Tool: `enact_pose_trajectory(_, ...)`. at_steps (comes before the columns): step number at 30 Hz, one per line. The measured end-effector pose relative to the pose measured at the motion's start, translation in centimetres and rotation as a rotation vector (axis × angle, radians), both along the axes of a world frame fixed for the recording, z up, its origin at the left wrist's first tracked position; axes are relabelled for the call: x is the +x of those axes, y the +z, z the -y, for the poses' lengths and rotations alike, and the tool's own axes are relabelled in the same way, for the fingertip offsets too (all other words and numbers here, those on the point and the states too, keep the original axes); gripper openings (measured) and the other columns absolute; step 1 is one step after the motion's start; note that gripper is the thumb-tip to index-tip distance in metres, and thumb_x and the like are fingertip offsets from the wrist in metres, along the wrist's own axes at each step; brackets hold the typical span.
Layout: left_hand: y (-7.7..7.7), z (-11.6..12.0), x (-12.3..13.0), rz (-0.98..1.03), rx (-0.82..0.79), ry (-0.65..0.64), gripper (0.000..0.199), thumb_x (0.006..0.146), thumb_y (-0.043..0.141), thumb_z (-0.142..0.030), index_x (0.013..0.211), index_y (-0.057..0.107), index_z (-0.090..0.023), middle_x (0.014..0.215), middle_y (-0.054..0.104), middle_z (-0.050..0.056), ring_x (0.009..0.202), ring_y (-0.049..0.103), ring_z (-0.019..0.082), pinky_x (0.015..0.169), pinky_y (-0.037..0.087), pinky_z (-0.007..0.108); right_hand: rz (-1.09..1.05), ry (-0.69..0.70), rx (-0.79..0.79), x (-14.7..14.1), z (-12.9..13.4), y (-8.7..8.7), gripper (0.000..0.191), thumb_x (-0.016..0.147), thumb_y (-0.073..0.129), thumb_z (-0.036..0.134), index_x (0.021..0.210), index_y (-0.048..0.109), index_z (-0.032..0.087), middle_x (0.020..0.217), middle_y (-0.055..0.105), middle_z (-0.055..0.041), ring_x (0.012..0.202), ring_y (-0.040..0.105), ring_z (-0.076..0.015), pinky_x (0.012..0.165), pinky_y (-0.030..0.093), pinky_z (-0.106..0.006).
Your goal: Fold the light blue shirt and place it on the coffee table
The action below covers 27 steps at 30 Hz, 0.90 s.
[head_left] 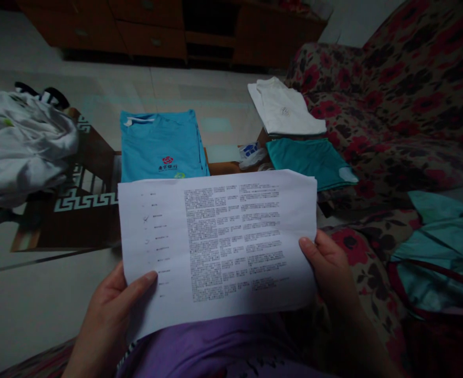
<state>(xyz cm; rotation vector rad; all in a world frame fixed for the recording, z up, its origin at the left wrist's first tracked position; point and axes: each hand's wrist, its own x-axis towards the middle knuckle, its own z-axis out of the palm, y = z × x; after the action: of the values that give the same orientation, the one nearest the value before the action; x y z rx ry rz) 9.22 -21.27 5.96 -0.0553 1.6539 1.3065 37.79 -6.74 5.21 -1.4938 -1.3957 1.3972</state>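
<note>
A white sheet of paper [223, 247] covered in small printed text, with a few pen marks at its left, is held up above my lap. My left hand [117, 299] grips its lower left edge, thumb on the front and fingers hidden behind. At the right edge my right hand [329, 262] pinches it, thumb on top. Behind the paper lies a folded blue shirt [160, 142] with a red logo, its lower part covered by the sheet. A folded teal cloth [310, 160] and a folded white shirt [290, 107] are beyond the paper's right corner.
White clothes [22, 142] are heaped at the left on the glass table. A small plastic bag [252, 155] sits near the teal cloth. The flowered sofa [397, 100] fills the right, with light teal fabric [444, 257] on it. A wooden cabinet [148, 31] stands at the back.
</note>
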Motion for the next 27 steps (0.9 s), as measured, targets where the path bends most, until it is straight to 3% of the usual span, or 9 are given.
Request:
enact_pose_trajectory(8,-0.12,0.02,-0.16,-0.021,0.004,-0.008,0.063,0.057,0.083,-0.032,0.117,0.064,-0.026,0.101,0.075,0.008,0.085,0.072,0.030,0.064,0.061,0.030,0.041,-0.002,0.029,-0.07,-0.23,0.30,0.038,0.084,0.064,0.045,0.110,0.069,0.019,0.106,0.071,-0.0080,0.091,0.066,-0.0231,0.075,0.053,-0.032)
enact_pose_trajectory(16,-0.35,-0.11,-0.12,-0.016,-0.003,0.008,0.072,0.053,0.085,-0.035,0.121,0.064,-0.024,0.100,0.075,0.009,0.086,0.072,0.030,0.063,0.061,0.029,0.007,0.001,0.010,-0.20,-0.23,0.49,0.038,0.085,0.064,0.044,0.115,0.067,0.021,0.112,0.070,-0.0081,0.090,0.066,-0.0223,0.073,0.053,-0.032)
enact_pose_trajectory(27,0.14,-0.39,0.09,-0.014,-0.016,0.003,0.067,0.058,0.081,-0.030,0.122,0.063,-0.027,0.105,0.075,0.007,0.087,0.071,0.027,0.064,0.059,0.028,0.024,0.011,0.040,-0.07,-0.34,0.13,0.039,0.086,0.062,0.044,0.116,0.067,0.020,0.112,0.070,-0.0092,0.095,0.065,-0.0235,0.077,0.053,-0.034)
